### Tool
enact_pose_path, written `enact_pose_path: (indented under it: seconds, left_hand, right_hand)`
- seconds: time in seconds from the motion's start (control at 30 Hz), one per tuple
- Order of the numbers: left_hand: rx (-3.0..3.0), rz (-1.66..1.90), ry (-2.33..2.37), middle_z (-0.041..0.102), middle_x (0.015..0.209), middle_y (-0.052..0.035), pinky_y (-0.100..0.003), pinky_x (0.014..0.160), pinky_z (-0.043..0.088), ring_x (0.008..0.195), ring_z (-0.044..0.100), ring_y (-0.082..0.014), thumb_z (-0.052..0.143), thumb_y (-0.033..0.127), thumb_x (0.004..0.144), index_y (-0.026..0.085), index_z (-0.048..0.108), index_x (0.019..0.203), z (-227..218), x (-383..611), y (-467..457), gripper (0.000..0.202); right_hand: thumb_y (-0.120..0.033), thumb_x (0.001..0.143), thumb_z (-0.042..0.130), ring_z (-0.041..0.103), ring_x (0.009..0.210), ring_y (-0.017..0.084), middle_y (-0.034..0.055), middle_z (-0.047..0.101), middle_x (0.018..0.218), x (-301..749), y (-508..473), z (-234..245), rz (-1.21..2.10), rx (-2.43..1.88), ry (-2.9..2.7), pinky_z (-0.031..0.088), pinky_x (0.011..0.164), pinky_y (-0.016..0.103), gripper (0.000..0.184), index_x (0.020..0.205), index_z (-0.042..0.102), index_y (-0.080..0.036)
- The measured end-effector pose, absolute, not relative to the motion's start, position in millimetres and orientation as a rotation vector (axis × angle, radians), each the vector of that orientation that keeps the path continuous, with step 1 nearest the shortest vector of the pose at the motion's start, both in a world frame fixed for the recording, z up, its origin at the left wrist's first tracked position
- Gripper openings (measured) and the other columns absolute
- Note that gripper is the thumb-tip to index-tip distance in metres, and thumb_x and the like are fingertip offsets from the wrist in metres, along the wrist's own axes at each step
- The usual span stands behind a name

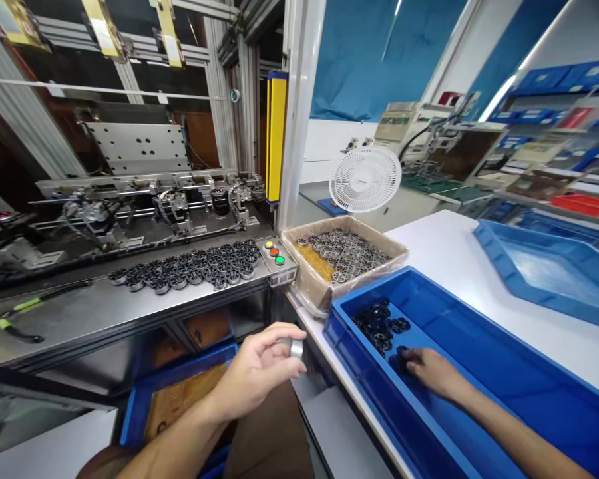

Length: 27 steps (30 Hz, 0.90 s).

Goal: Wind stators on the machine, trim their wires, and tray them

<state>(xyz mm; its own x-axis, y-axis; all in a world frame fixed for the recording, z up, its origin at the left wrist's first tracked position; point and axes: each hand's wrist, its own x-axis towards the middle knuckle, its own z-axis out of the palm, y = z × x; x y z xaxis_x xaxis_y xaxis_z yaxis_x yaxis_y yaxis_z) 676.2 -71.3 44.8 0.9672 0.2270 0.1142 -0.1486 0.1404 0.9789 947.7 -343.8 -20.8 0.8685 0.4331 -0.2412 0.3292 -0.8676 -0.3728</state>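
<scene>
My left hand is held out in front of the bench, thumb and fingers closed around a short silver metal ring. My right hand reaches down into a long blue bin, its fingers pinched on a black round part. Just beyond that hand lies a loose heap of similar black parts at the bin's near-left end. The fingers partly cover the part in my right hand.
Rows of black-and-silver round parts lie on the metal ledge of a machine, beside a button box. A lined carton holds many silver parts. Also around are a white fan, an empty-looking blue tray and a yellow post.
</scene>
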Motion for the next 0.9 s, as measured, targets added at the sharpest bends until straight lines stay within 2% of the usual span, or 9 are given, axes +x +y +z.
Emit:
enact_pose_path:
  seconds: [0.1, 0.23, 0.3, 0.37, 0.47, 0.57, 0.8, 0.9]
  left_hand:
    - [1.287, 0.300, 0.138, 0.061, 0.119, -0.0097, -0.024, 0.074, 0.054, 0.079, 0.065, -0.0102, 0.082, 0.023, 0.069, 0.019, 0.066, 0.114, 35, 660, -72, 0.047]
    - [1.157, 0.286, 0.176, 0.073, 0.105, -0.0082, -0.022, 0.069, 0.056, 0.072, 0.068, -0.0108, 0.085, 0.014, 0.063, 0.020, 0.071, 0.108, 36, 657, -82, 0.048]
    - [1.167, 0.284, 0.166, 0.075, 0.104, -0.0075, -0.023, 0.072, 0.058, 0.075, 0.071, -0.0130, 0.086, 0.012, 0.061, 0.020, 0.073, 0.105, 39, 658, -91, 0.047]
    - [1.199, 0.252, 0.144, 0.076, 0.105, -0.0067, -0.023, 0.075, 0.060, 0.079, 0.073, -0.0150, 0.086, 0.009, 0.060, 0.022, 0.074, 0.103, 40, 660, -100, 0.047]
    - [1.210, 0.177, 0.065, 0.077, 0.107, -0.0039, -0.025, 0.079, 0.061, 0.086, 0.075, -0.0184, 0.085, 0.006, 0.060, 0.027, 0.075, 0.104, 37, 664, -111, 0.050]
    - [1.187, 0.181, -0.007, 0.078, 0.103, -0.0012, -0.023, 0.082, 0.060, 0.090, 0.075, -0.0199, 0.084, 0.002, 0.057, 0.029, 0.076, 0.101, 35, 668, -120, 0.053]
    - [1.229, 0.291, -0.002, 0.078, 0.098, -0.0041, -0.019, 0.077, 0.059, 0.087, 0.075, -0.0202, 0.083, -0.004, 0.054, 0.025, 0.078, 0.096, 46, 671, -130, 0.052]
    - [1.239, 0.339, -0.002, 0.079, 0.096, -0.0044, -0.020, 0.077, 0.059, 0.086, 0.075, -0.0201, 0.081, -0.005, 0.054, 0.025, 0.078, 0.096, 48, 671, -131, 0.051]
  right_hand:
    - [-0.016, 0.070, 0.056, 0.072, 0.079, 0.026, 0.0086, 0.075, 0.078, 938, -333, 18, 0.352, -2.678, -0.662, 0.054, 0.077, 0.035, 0.016, 0.075, 0.071, -0.018]
    - [-0.034, 0.085, 0.059, 0.066, 0.088, 0.021, 0.0077, 0.071, 0.093, 875, -312, 69, 0.034, -2.500, -0.880, 0.051, 0.082, 0.033, 0.019, 0.094, 0.068, -0.019]
    - [-0.028, 0.086, 0.065, 0.063, 0.078, 0.018, 0.0070, 0.067, 0.084, 830, -301, 81, -0.292, -2.087, -1.251, 0.051, 0.073, 0.030, 0.011, 0.086, 0.065, -0.017]
    - [-0.019, 0.085, 0.066, 0.061, 0.072, 0.015, 0.0053, 0.066, 0.078, 791, -291, 82, -0.445, -1.781, -1.528, 0.049, 0.065, 0.027, 0.005, 0.087, 0.062, -0.016]
    - [-0.018, 0.085, 0.067, 0.059, 0.067, 0.014, 0.0052, 0.065, 0.076, 764, -284, 71, -0.480, -1.643, -1.667, 0.047, 0.059, 0.026, 0.009, 0.090, 0.060, -0.015]
    - [-0.019, 0.087, 0.065, 0.059, 0.067, 0.014, 0.0058, 0.065, 0.075, 765, -288, 64, -0.491, -1.636, -1.661, 0.047, 0.059, 0.026, 0.007, 0.088, 0.060, -0.014]
    - [-0.018, 0.091, 0.056, 0.060, 0.067, 0.014, 0.0071, 0.064, 0.074, 769, -290, 68, -0.491, -1.623, -1.708, 0.049, 0.060, 0.025, 0.010, 0.084, 0.060, -0.012]
    - [-0.016, 0.089, 0.058, 0.062, 0.071, 0.014, 0.0071, 0.065, 0.078, 767, -291, 67, -0.489, -1.623, -1.679, 0.052, 0.063, 0.025, 0.004, 0.088, 0.060, -0.012]
